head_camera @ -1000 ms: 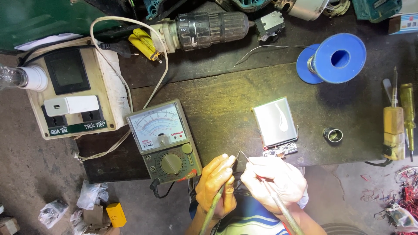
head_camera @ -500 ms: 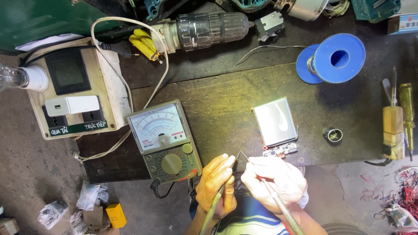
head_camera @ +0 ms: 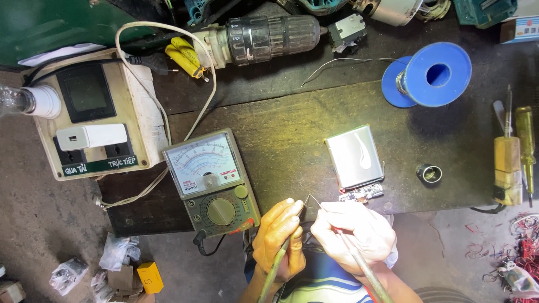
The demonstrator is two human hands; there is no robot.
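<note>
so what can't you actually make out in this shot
- Head view: where the two probe tips meet; too fine, partly behind the left hand and right hand.
- Small circuit board: parts too small.
- Analog meter: needle reading too small.
- Clear bulb: cut by the left edge.
- Machine parts along the top edge: cut off.

Blue spool [head_camera: 429,76], yellow-handled screwdriver [head_camera: 526,137]

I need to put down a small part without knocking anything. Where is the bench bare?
Bare: the dark board between the analog multimeter and the silvery battery pack; also between pack and metal ring. Crowded: the back edge around the drill chuck, and the front edge by both hands.
</note>
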